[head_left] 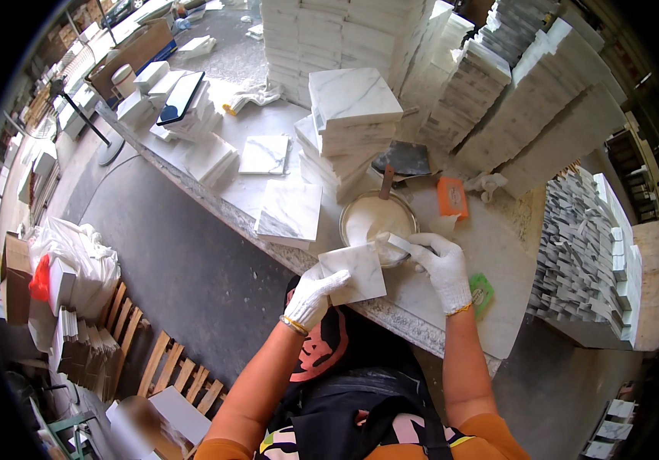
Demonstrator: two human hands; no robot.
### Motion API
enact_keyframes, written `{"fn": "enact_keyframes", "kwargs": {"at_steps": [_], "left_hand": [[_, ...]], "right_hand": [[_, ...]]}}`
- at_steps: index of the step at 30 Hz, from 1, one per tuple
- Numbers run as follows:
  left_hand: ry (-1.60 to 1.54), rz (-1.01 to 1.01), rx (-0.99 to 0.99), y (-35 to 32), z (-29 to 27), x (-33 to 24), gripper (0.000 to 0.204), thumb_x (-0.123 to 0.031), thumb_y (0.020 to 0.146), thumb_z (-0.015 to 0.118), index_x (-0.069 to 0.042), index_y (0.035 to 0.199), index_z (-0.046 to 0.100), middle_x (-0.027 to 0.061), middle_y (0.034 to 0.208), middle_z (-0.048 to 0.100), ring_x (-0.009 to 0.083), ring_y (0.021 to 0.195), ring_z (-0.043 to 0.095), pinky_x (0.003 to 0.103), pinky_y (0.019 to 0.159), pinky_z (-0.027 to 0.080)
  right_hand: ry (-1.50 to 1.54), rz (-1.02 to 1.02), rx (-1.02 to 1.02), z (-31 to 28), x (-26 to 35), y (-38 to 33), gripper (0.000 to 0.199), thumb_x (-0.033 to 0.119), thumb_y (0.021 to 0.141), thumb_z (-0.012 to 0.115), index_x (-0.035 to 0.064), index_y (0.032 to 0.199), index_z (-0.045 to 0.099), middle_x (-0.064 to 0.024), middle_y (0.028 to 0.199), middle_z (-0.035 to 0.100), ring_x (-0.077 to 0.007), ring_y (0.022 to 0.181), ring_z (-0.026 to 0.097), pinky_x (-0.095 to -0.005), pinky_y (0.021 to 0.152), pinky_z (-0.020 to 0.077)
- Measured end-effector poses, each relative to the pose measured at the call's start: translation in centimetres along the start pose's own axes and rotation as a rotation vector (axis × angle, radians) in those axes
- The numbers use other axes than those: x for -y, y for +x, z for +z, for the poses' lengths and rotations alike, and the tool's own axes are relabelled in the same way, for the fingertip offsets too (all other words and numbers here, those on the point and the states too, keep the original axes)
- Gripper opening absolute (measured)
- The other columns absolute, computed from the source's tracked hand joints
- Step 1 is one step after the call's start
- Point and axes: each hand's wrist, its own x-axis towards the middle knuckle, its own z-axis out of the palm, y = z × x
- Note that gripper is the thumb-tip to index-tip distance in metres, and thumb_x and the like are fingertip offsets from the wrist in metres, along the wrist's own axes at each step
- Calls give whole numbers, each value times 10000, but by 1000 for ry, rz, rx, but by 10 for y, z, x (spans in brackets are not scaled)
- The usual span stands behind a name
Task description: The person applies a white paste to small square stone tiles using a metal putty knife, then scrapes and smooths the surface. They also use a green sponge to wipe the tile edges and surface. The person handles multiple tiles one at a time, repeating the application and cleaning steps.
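My left hand (pixel 314 297), in a white knit glove, grips a square white marble tile (pixel 364 270) by its left side, thumb on its face. The tile hangs tilted over the table's front edge. In my gloved right hand (pixel 446 270) a small flat white piece (pixel 399 244) is pinched, perhaps a scraper; its exact kind is unclear. It is at the near rim of a round bowl (pixel 343 227) of creamy white paste (pixel 366 218), close to the tile's upper right corner. A brown-handled tool (pixel 387 184) stands in the bowl.
Tile stacks (pixel 356 103) stand behind the bowl, taller ones at the back. Loose tiles (pixel 291 211) and a phone (pixel 181 98) lie left. An orange packet (pixel 452 198) and a green one (pixel 481 294) are right. Wooden pallets (pixel 168 368) lie on the floor.
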Motion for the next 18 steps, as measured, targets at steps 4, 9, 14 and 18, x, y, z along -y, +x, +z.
{"fn": "enact_keyframes", "kwargs": {"at_steps": [4,9,14,18], "left_hand": [[-2,-11,-12,-1,0,-2,660,-194,887,781,63,1423,494,145,1300,640,252,1157,649,414,1014,534],[2,-2,-3,-3,4,-6,669,-194,884,782,73,1422,488,148,1299,640,249,1162,644,404,1016,530],[2,14,-3,-4,4,-4,633,-187,898,768,72,1412,503,137,1284,649,234,1141,648,384,1012,525],[-15,18,8,-6,12,-9,596,-178,919,746,67,1408,509,132,1278,654,235,1137,653,388,1009,527]], "right_hand": [[29,26,10,3,25,-12,212,99,938,706,7,1124,750,-20,868,718,-62,728,615,-225,640,496],[-58,-141,35,4,17,-13,212,83,930,723,-2,1122,744,-35,906,729,-80,764,654,-235,667,526],[-297,-482,-76,4,12,-11,192,63,891,732,42,1081,752,-122,958,759,-182,809,717,-310,736,555],[-437,-560,-192,-1,6,-11,176,102,873,746,90,1048,762,-132,983,746,-277,860,722,-355,759,568]]}}
